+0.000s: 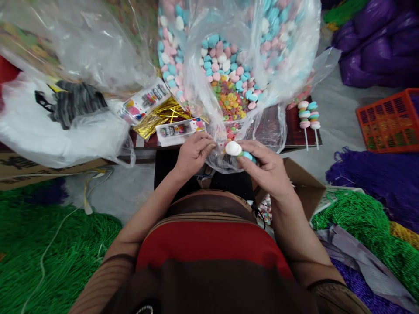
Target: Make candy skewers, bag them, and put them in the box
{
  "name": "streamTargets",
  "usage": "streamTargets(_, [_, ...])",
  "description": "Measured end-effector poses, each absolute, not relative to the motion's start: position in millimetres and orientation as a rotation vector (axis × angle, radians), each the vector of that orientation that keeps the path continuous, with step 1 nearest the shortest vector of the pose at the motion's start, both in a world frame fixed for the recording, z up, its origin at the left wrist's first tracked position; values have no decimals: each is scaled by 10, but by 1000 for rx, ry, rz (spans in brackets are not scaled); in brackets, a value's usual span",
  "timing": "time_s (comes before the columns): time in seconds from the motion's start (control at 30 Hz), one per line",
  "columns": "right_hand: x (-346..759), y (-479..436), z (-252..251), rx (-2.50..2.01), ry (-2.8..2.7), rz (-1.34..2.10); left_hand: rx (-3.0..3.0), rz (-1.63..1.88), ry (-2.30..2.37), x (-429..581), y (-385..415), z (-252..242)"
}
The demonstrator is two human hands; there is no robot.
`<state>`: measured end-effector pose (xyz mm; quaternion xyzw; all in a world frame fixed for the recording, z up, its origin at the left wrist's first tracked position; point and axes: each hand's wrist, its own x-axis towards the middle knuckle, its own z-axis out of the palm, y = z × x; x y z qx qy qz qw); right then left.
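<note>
My right hand (266,165) is closed around a marshmallow skewer (233,148), with a white marshmallow at its near end and a blue one beside my fingers. Thumb and fingertips of my left hand (195,155) are pinched together just left of it; whatever they hold is too small to make out. Both hands are over the front edge of a clear plastic bag (216,165). Inside this bag lie gummy rings (231,102), and behind them pink, white and blue marshmallows (221,61).
Two finished-looking marshmallow skewers (309,115) lie at the table's right end. Gold twist ties (160,117) and printed packets (178,131) are at left, near white plastic bags (62,139). An open cardboard box (303,187), orange crate (386,124) and green cord bundles (356,222) stand at right.
</note>
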<state>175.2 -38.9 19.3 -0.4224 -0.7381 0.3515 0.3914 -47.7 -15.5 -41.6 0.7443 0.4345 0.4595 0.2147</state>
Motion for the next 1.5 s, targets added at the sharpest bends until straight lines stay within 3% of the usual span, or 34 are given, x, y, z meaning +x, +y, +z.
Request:
streamTargets(0.4, [1642, -429, 99, -1058, -1845, 1053, 2014, 1334, 1240, -447, -195, -435])
streamTargets(0.6, [1539, -445, 28, -1151, -1679, 1380, 2052, 1085, 1184, -484, -230, -387])
streamTargets(0.8, [1705, -446, 41, -1284, -1437, 1412, 1913, 957, 1091, -693, -233, -310])
streamTargets(1.03, [1744, -452, 64, -1242, -1436, 1470, 1896, 1087, 1175, -631, -263, -360])
streamTargets(1.27, [1795, -469, 138, -1019, -1289, 1792, 1798, 1067, 1127, -588, -285, -318])
streamTargets(1.5, [1850, -504, 242, -1037, -1403, 1669, 1546, 1154, 1131, -622, -288, -323])
